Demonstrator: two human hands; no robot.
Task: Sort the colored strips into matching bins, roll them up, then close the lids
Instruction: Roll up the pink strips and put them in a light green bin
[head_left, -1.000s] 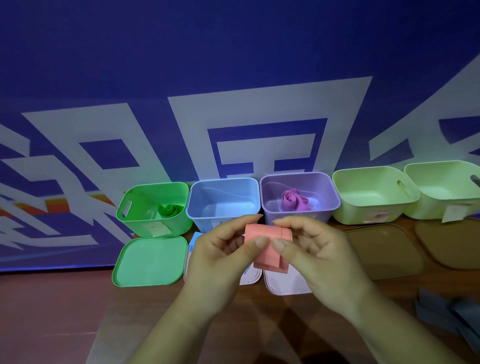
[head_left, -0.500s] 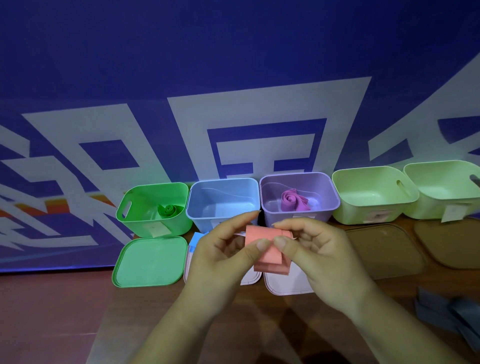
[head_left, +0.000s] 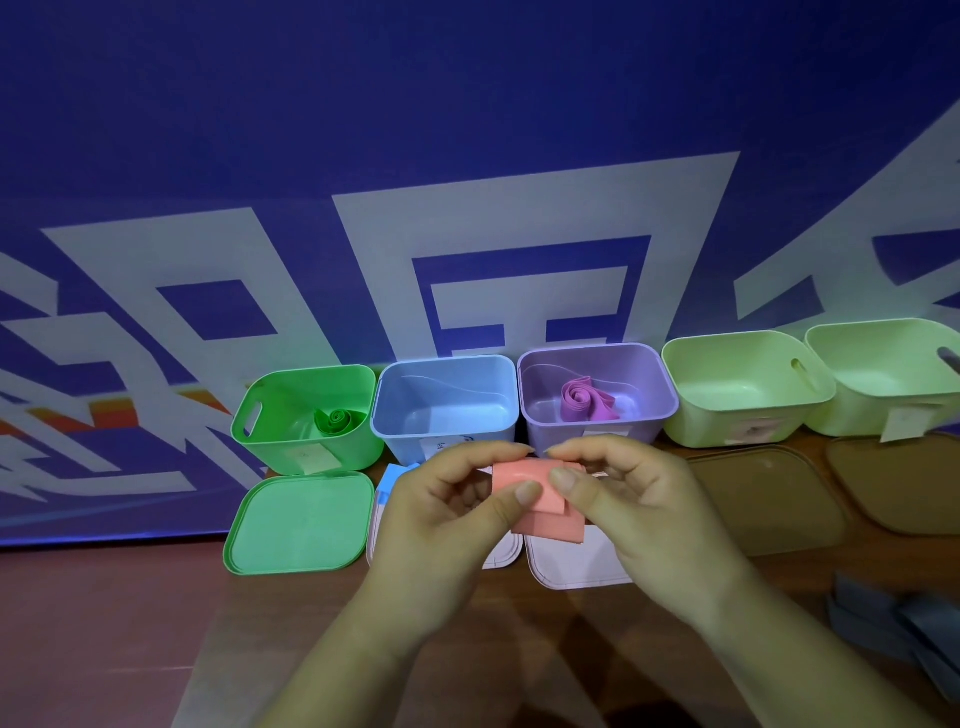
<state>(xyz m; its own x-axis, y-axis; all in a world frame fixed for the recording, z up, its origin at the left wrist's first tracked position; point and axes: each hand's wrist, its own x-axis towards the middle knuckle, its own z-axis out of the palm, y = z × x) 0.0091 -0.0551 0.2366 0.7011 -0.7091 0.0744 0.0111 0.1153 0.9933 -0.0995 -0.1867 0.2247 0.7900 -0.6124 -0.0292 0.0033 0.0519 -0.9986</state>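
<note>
Brown wooden table (head_left: 130, 623) stood against a blue-and-white banner (head_left: 467, 156). Left hand (head_left: 447, 519) and right hand (head_left: 639, 509) both pinched the half-rolled pink strip (head_left: 524, 475) above the whitish lids (head_left: 571, 566), before the blue bin (head_left: 400, 441) and purple bin (head_left: 545, 431). Roll axis ran left-right, loose tail hanging toward the person. Counted: five open bins, five lids.

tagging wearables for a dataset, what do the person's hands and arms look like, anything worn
Both the left hand and right hand are bare: no gloves, rings, watch or bracelet in view. The forearms are bare too, no sleeve showing. Nails are short and unpainted.
</note>
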